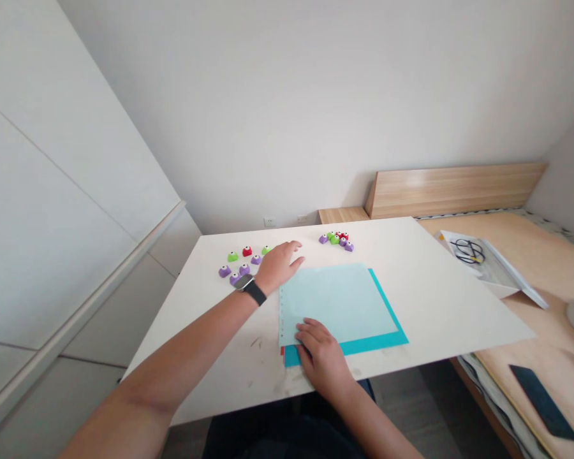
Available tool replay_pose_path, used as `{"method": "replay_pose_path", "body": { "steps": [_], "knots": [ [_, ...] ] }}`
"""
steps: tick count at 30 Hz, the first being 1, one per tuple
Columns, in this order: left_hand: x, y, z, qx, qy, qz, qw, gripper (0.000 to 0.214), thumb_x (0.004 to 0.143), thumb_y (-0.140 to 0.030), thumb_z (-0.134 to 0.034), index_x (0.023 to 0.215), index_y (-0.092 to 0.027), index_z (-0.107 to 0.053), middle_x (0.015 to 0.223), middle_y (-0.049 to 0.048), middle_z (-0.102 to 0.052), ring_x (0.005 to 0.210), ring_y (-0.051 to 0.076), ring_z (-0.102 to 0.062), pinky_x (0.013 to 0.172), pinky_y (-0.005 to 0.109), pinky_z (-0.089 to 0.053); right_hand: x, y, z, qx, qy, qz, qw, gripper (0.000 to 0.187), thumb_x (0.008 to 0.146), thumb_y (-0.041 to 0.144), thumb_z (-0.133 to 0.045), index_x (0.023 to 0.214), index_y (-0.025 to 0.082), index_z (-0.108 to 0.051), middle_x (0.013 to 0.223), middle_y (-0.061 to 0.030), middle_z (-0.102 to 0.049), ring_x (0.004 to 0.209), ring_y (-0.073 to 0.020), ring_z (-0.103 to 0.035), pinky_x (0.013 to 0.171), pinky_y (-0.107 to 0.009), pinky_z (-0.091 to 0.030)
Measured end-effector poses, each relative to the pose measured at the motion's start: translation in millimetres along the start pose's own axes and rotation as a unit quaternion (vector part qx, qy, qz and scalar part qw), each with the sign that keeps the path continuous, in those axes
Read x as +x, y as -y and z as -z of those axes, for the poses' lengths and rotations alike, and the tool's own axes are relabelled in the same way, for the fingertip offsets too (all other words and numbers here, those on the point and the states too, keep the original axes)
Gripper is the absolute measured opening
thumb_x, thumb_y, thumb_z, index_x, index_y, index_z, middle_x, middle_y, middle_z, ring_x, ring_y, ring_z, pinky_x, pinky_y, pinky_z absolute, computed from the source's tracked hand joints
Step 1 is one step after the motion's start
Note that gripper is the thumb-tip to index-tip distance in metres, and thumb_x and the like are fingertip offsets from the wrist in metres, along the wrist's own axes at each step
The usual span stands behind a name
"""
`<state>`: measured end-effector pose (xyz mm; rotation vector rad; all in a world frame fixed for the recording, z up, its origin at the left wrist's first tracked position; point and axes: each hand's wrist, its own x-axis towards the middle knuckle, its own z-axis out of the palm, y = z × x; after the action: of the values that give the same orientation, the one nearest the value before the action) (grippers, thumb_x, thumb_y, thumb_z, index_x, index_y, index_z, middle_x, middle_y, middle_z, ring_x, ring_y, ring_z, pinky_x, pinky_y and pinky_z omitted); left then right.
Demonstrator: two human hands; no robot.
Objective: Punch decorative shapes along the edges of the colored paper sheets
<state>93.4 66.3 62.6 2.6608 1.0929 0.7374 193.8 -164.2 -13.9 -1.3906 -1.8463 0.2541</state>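
Note:
My left hand [281, 262], with a black watch on its wrist, lies palm down on the white table [435, 299], fingers stretched out. It sits beside a cluster of small purple, green and red paper punches [242, 262]. My right hand [319, 354] rests flat with its fingers apart on the near left corner of a pale blue sheet [337, 299]. That sheet lies on a teal sheet [387, 319], and a red edge shows beneath. A second cluster of small punches [337, 240] sits further back, beyond the sheets.
A white cabinet [52, 210] stands along the left. To the right is a wooden bed frame [530, 268] with a white open box [488, 264] holding a black cable, and a dark flat object [543, 401] near the front right.

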Motion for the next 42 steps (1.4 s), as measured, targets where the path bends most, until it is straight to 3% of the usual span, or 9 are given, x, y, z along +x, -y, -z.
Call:
{"method": "replay_pose_path", "body": {
  "steps": [7, 11, 15, 20, 23, 27, 31, 35, 42],
  "knots": [
    [128.4, -27.5, -72.9, -0.014, 0.1, 0.052, 0.994, 0.045, 0.081, -0.02, -0.073, 0.124, -0.012, -0.061, 0.121, 0.0192, -0.067, 0.113, 0.028, -0.063, 0.097, 0.035, -0.046, 0.6, 0.0, -1.9, 0.0, -0.009, -0.011, 1.0, 0.029, 0.086, 0.007, -0.059, 0.109, 0.019, -0.07, 0.119, -0.0092, -0.07, 0.124, -0.0252, -0.058, 0.111, -0.044, -0.048],
    [146.9, -21.0, -86.9, -0.019, 0.122, 0.074, 0.99, 0.032, 0.075, -0.018, -0.077, 0.105, -0.012, -0.069, 0.106, 0.0176, -0.073, 0.104, 0.029, -0.067, 0.089, 0.035, -0.049, 0.6, -0.6, -3.7, -0.006, -0.011, -0.014, 1.0, 0.028, 0.085, 0.007, -0.06, 0.109, 0.019, -0.07, 0.12, -0.0083, -0.07, 0.125, -0.0242, -0.057, 0.111, -0.041, -0.048],
    [137.0, -17.2, -83.5, -0.045, 0.106, 0.076, 0.99, 0.027, 0.077, -0.021, -0.075, 0.103, -0.016, -0.07, 0.106, 0.0151, -0.074, 0.105, 0.029, -0.067, 0.091, 0.036, -0.049, -0.7, -3.6, -6.6, -0.023, -0.008, -0.008, 1.0, 0.028, 0.085, 0.008, -0.063, 0.11, 0.02, -0.069, 0.12, -0.0076, -0.07, 0.126, -0.0235, -0.057, 0.112, -0.04, -0.047],
    [78.9, -12.0, -45.9, -0.127, 0.075, 0.06, 0.987, 0.033, 0.088, -0.029, -0.067, 0.12, -0.024, -0.06, 0.113, 0.0067, -0.073, 0.098, 0.019, -0.07, 0.088, 0.031, -0.053, -0.9, -5.2, -6.4, -0.013, -0.006, -0.002, 1.0, 0.029, 0.087, 0.007, -0.059, 0.111, 0.019, -0.069, 0.121, -0.0093, -0.069, 0.126, -0.0259, -0.057, 0.11, -0.043, -0.049],
    [7.3, -1.2, -3.1, -0.302, 0.083, 0.051, 0.948, 0.045, 0.082, -0.036, -0.073, 0.123, -0.025, -0.058, 0.113, 0.0066, -0.072, 0.102, 0.02, -0.069, 0.087, 0.032, -0.055, -0.3, -3.9, -4.5, -0.009, -0.007, 0.002, 1.0, 0.028, 0.088, 0.005, -0.057, 0.109, 0.019, -0.071, 0.12, -0.0098, -0.07, 0.125, -0.0264, -0.058, 0.108, -0.045, -0.051],
    [-104.9, 6.0, 49.5, -0.301, 0.108, 0.138, 0.937, 0.036, 0.08, -0.042, -0.074, 0.112, -0.025, -0.068, 0.112, 0.0064, -0.072, 0.1, 0.024, -0.069, 0.08, 0.034, -0.059, 0.1, -2.4, -2.2, -0.007, -0.017, 0.009, 1.0, 0.028, 0.091, 0.006, -0.054, 0.109, 0.019, -0.071, 0.118, -0.0109, -0.071, 0.123, -0.0268, -0.06, 0.105, -0.048, -0.054],
    [-184.0, -7.0, 59.7, -0.276, 0.102, 0.194, 0.936, 0.033, 0.083, -0.043, -0.072, 0.112, -0.027, -0.073, 0.114, 0.0064, -0.072, 0.094, 0.023, -0.07, 0.08, 0.034, -0.06, -1.1, -3.8, -1.0, -0.01, -0.008, 0.022, 1.0, 0.029, 0.094, 0.008, -0.053, 0.112, 0.018, -0.071, 0.119, -0.0122, -0.07, 0.124, -0.0279, -0.06, 0.104, -0.05, -0.054],
    [-209.8, -24.5, 41.9, -0.293, 0.073, 0.23, 0.925, 0.037, 0.084, -0.043, -0.072, 0.118, -0.028, -0.071, 0.114, 0.0063, -0.073, 0.096, 0.024, -0.071, 0.083, 0.037, -0.061, -3.1, -5.9, 0.4, -0.013, 0.01, 0.042, 0.999, 0.033, 0.093, 0.008, -0.053, 0.119, 0.02, -0.07, 0.123, -0.0123, -0.069, 0.127, -0.0282, -0.058, 0.105, -0.052, -0.053],
    [-203.6, -32.1, 31.5, -0.32, 0.076, 0.239, 0.914, 0.03, 0.081, -0.042, -0.074, 0.107, -0.027, -0.071, 0.107, 0.0053, -0.075, 0.099, 0.026, -0.071, 0.085, 0.039, -0.061, -4.8, -6.7, 2.8, -0.019, 0.02, 0.051, 0.998, 0.038, 0.091, 0.004, -0.053, 0.12, 0.022, -0.071, 0.126, -0.0117, -0.068, 0.131, -0.0282, -0.055, 0.105, -0.052, -0.053]
  ]
}}
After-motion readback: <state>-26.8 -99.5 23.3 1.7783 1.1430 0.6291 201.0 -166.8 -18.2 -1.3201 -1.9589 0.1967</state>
